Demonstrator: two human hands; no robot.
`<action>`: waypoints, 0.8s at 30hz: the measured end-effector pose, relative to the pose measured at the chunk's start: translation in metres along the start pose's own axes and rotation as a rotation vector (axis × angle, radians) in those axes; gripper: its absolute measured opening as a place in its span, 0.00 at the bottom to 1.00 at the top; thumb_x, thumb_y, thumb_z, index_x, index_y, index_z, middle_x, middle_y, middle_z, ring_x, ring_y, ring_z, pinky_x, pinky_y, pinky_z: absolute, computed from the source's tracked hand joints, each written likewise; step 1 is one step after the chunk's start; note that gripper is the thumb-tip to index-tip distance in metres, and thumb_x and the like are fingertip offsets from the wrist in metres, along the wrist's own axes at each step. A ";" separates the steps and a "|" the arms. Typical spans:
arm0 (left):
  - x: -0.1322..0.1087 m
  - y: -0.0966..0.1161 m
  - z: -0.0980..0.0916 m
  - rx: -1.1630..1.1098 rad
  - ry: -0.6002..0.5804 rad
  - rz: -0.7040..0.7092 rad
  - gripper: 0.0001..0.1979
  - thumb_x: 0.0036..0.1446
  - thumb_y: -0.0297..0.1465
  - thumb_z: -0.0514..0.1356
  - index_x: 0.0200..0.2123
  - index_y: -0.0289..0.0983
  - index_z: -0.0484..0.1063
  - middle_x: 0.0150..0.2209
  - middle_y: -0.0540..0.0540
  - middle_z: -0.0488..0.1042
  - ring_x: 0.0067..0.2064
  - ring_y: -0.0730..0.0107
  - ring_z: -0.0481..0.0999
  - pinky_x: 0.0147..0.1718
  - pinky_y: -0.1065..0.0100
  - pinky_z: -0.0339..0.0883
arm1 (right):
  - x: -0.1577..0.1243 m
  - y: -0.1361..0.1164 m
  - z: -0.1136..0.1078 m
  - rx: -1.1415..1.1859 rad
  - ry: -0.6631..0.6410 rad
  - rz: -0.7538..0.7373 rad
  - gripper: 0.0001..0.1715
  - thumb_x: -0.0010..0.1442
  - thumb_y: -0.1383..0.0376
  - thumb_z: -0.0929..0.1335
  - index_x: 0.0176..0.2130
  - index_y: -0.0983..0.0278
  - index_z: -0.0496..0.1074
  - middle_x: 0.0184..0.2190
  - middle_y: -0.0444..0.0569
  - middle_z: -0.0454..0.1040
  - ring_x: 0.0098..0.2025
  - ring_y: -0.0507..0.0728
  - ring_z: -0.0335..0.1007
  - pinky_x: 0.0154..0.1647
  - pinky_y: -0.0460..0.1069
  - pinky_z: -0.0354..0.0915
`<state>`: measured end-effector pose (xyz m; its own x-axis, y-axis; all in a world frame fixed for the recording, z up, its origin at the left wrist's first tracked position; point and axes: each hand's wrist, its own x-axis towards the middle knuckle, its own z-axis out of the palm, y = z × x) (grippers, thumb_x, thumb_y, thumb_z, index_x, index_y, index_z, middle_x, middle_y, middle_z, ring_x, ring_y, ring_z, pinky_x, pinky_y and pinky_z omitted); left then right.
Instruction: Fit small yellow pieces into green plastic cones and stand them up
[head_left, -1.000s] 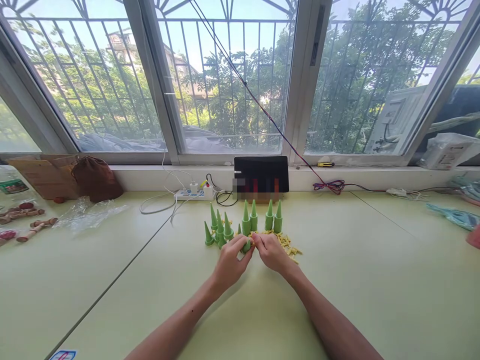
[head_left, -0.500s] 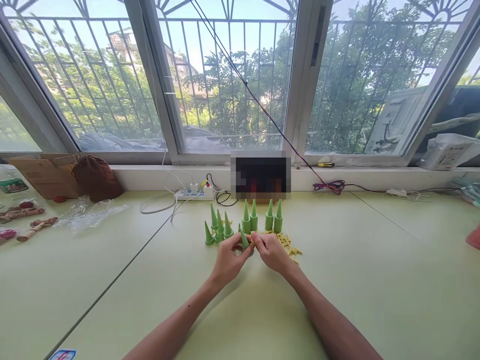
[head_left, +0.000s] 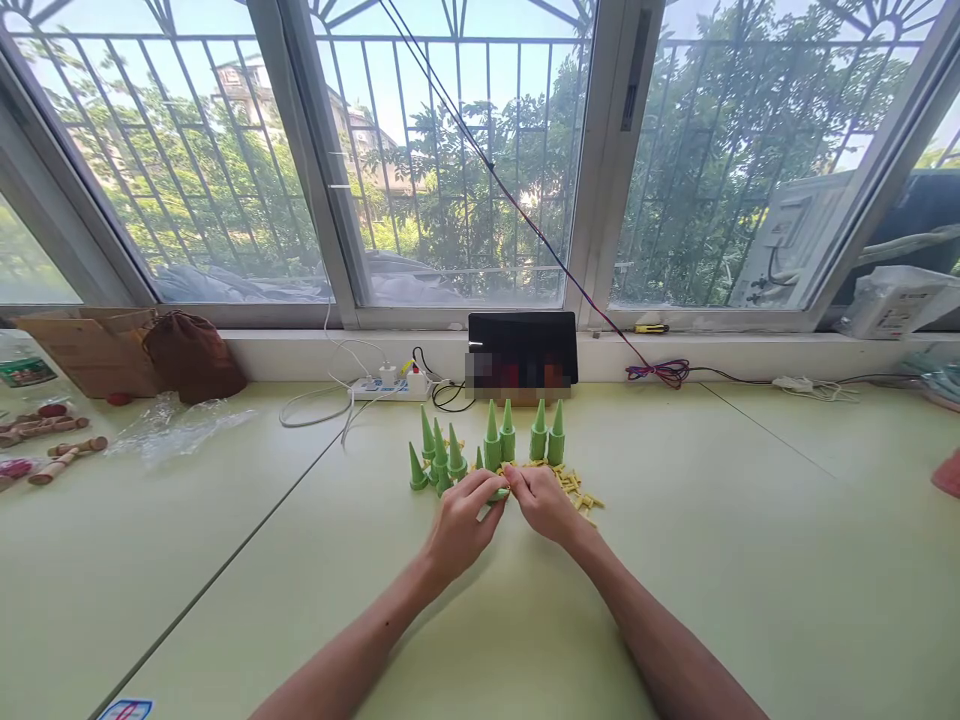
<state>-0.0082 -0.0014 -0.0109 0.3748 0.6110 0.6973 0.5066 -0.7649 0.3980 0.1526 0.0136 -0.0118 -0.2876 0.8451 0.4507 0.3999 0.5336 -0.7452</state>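
My left hand point(head_left: 463, 520) is closed on a small green cone point(head_left: 498, 494), which lies tipped over and mostly hidden by the fingers. Touching its end, my right hand point(head_left: 546, 503) has thumb and finger pinched together; whatever is between them is too small and covered to name. Just beyond my left hand stands a cluster of green cones point(head_left: 456, 456). Behind the fingers rise two taller cone-topped green pieces point(head_left: 492, 440), with another such pair point(head_left: 556, 437) to the right. Small yellow pegs point(head_left: 571, 483) lie scattered beside my right hand.
A dark-screened tablet point(head_left: 523, 345) leans at the back by the windowsill, left of bundled wires point(head_left: 667, 373). A power strip point(head_left: 390, 387) with cables lies left of it. Wooden pieces point(head_left: 67, 462), plastic film point(head_left: 169, 430) and a brown bag point(head_left: 193, 357) occupy the far left.
My left hand has tipped the green cone from nearly upright to lying toward my right hand, its fingers closing further over it. My right hand has hardly moved.
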 end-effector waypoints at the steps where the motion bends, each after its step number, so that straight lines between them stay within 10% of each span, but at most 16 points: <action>1: 0.001 0.002 0.000 -0.029 0.015 -0.053 0.06 0.61 0.28 0.56 0.39 0.40 0.73 0.36 0.46 0.75 0.36 0.70 0.74 0.37 0.70 0.68 | 0.000 0.000 0.000 0.004 0.007 0.001 0.26 0.69 0.55 0.54 0.22 0.63 0.51 0.18 0.40 0.54 0.22 0.49 0.47 0.24 0.47 0.45; 8: 0.008 0.009 -0.002 -0.275 0.033 -0.323 0.08 0.59 0.35 0.60 0.33 0.36 0.73 0.30 0.48 0.75 0.30 0.72 0.73 0.30 0.71 0.69 | -0.002 -0.002 -0.001 0.024 -0.001 -0.003 0.25 0.69 0.55 0.54 0.23 0.63 0.55 0.20 0.41 0.59 0.23 0.49 0.51 0.25 0.47 0.47; 19: 0.002 0.002 -0.001 -0.006 -0.016 0.008 0.06 0.62 0.27 0.55 0.41 0.39 0.71 0.37 0.47 0.74 0.37 0.71 0.72 0.37 0.70 0.66 | -0.001 0.002 -0.001 0.045 -0.009 0.006 0.25 0.69 0.56 0.55 0.22 0.63 0.50 0.18 0.40 0.52 0.22 0.49 0.45 0.25 0.47 0.44; 24: 0.004 0.006 -0.001 -0.046 0.008 -0.102 0.04 0.62 0.29 0.56 0.37 0.38 0.71 0.34 0.48 0.73 0.33 0.72 0.70 0.34 0.71 0.65 | -0.001 0.002 0.000 0.063 -0.009 0.028 0.26 0.69 0.55 0.55 0.22 0.63 0.52 0.18 0.40 0.53 0.22 0.49 0.46 0.24 0.47 0.44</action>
<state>-0.0047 -0.0037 -0.0052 0.3173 0.6845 0.6564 0.5057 -0.7076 0.4935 0.1531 0.0140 -0.0135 -0.2850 0.8591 0.4250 0.3527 0.5063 -0.7869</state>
